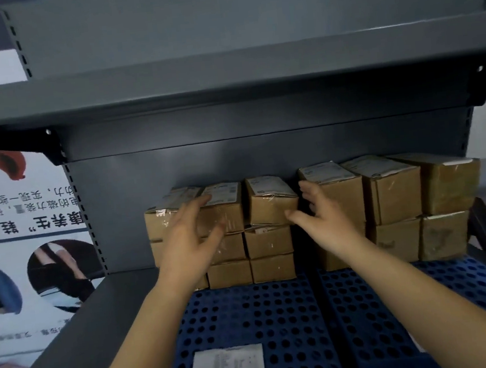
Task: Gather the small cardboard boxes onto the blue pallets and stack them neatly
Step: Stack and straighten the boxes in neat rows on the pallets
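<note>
Both hands, left [188, 243] and right [323, 220], reach with fingers spread toward stacked boxes [270, 202] on blue pallets [249, 312].

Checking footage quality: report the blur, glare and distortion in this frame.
Head view: left hand slightly motion-smeared; tape on the cardboard boxes glints; shelf edge bows from wide-angle distortion; label on the blue pallet too soft to read.
</note>
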A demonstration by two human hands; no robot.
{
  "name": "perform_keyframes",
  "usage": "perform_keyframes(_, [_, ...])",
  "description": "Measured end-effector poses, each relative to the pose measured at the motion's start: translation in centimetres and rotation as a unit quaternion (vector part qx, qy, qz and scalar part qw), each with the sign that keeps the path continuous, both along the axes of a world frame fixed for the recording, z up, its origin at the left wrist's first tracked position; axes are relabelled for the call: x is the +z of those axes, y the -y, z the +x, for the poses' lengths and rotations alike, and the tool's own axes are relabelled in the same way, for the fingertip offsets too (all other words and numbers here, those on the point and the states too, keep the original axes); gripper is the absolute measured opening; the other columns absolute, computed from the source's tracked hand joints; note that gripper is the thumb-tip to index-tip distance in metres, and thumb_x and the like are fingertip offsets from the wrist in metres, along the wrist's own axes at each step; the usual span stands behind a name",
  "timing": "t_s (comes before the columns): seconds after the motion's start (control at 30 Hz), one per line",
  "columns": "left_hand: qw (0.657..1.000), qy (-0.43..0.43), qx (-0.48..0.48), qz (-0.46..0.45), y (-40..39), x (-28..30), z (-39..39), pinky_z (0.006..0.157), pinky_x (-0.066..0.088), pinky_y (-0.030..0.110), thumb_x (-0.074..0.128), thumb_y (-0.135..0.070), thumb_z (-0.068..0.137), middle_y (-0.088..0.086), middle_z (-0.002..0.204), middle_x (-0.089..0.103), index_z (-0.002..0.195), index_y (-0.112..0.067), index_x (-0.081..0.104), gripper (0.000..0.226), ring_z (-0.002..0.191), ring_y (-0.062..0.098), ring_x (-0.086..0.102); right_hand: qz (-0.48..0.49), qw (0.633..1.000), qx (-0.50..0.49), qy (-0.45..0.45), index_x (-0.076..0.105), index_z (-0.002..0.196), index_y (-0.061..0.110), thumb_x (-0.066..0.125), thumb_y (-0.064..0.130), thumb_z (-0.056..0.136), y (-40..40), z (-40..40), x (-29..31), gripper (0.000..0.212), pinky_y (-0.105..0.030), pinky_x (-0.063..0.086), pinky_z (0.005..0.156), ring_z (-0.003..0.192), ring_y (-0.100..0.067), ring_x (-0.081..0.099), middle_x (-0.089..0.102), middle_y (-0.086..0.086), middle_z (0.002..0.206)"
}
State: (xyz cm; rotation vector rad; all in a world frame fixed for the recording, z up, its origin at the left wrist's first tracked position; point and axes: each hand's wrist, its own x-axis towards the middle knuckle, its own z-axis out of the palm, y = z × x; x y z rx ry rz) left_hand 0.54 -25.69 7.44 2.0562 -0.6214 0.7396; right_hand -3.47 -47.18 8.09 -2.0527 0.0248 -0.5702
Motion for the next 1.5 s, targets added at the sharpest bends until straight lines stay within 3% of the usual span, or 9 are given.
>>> perform_keyframes(0.2, [0.996,0.003,0.085,0.017,0.2,-0.9,-0.5,0.102,0.037,0.042,0.045,-0.05,0.075,-0.003,0.128,0.055,0.126,-0.021,0.053,0.059,0.122,0.019,0.045,0.179,0.981,0.061,-0.05,0.016,0.15,0.023,0.053,0.032,0.092,0.0,1.1,-0.8,0.069,-0.024,0.024,0.101,0.139,-0.015,0.029,0.027,0.001,0.154])
perform_keyframes(0.37, [0.982,-0.046,0.173,-0.06,-3.4,-0.2,1.6,0.099,0.033,0.041,0.05,-0.038,0.073,0.007,0.128,0.051,0.126,-0.019,0.053,0.056,0.122,0.028,0.042,0.234,0.97,0.046,-0.049,0.015,0.15,0.024,0.048,0.04,0.094,-0.3,2.7,-1.1,0.067,-0.031,0.026,0.107,0.137,-0.019,0.032,0.029,0.0,0.153])
perform_keyframes(0.53, [0.973,-0.143,0.155,-0.092,-5.9,0.2,4.1,0.103,0.036,0.045,0.05,-0.043,0.076,0.012,0.139,0.042,0.137,-0.019,0.04,0.066,0.128,0.031,0.038,0.274,0.959,0.031,-0.064,0.019,0.149,0.025,0.046,0.046,0.093,-0.7,4.2,-0.9,0.066,-0.036,0.034,0.106,0.13,-0.021,0.04,0.039,-0.001,0.146])
perform_keyframes(0.67, [0.947,-0.232,0.084,-0.208,-5.9,-0.1,5.7,0.09,0.032,0.028,0.048,-0.028,0.095,0.013,0.141,0.042,0.141,-0.015,0.033,0.05,0.126,0.027,0.043,0.285,0.957,0.015,-0.062,0.026,0.147,0.024,0.046,0.044,0.094,-0.9,5.0,-0.7,0.06,-0.034,0.041,0.095,0.113,-0.018,0.049,0.047,-0.004,0.138])
perform_keyframes(0.77, [0.934,-0.268,0.057,-0.231,-5.8,-0.4,6.4,0.093,0.033,0.032,0.043,-0.032,0.097,0.01,0.138,0.044,0.14,-0.019,0.036,0.046,0.126,0.027,0.042,0.283,0.957,0.003,-0.063,0.031,0.145,0.024,0.047,0.045,0.093,-1.0,5.3,-0.8,0.058,-0.038,0.042,0.098,0.11,-0.018,0.05,0.05,-0.002,0.132])
perform_keyframes(0.97, [0.928,-0.27,0.01,-0.255,-6.2,-0.8,7.3,0.089,0.038,0.034,0.046,-0.029,0.095,-0.011,0.094,0.053,0.107,-0.026,0.051,0.013,0.103,0.017,0.048,0.284,0.958,-0.001,-0.049,0.037,0.14,0.024,0.047,0.04,0.094,-1.6,5.3,-0.5,0.049,-0.03,0.037,0.084,0.098,-0.012,0.048,0.05,0.005,0.112])
perform_keyframes(1.17, [0.929,-0.263,-0.006,-0.259,-7.0,-1.1,8.5,0.094,0.041,0.038,0.049,-0.032,0.093,-0.002,0.104,0.053,0.113,-0.025,0.052,0.021,0.106,0.02,0.049,0.263,0.964,-0.004,-0.035,0.043,0.133,0.025,0.051,0.033,0.094,-2.0,5.4,0.0,0.042,-0.02,0.034,0.064,0.084,-0.001,0.047,0.052,0.009,0.105])
perform_keyframes(1.4, [0.935,-0.257,-0.015,-0.243,-7.4,-1.2,9.1,0.1,0.043,0.047,0.048,-0.036,0.094,-0.008,0.099,0.056,0.105,-0.032,0.055,0.014,0.106,0.022,0.052,0.25,0.968,-0.006,-0.017,0.05,0.12,0.026,0.054,0.026,0.092,-2.3,5.6,0.4,0.028,-0.017,0.037,0.064,0.081,0.002,0.048,0.052,0.016,0.091])
perform_keyframes(1.5, [0.935,-0.253,-0.011,-0.248,-7.5,-1.1,9.0,0.1,0.043,0.048,0.049,-0.037,0.094,-0.002,0.108,0.056,0.113,-0.03,0.056,0.022,0.111,0.024,0.051,0.234,0.972,0.001,-0.02,0.049,0.113,0.029,0.055,0.026,0.091,-2.4,5.7,0.5,0.023,-0.018,0.038,0.066,0.082,0.002,0.048,0.052,0.015,0.092])
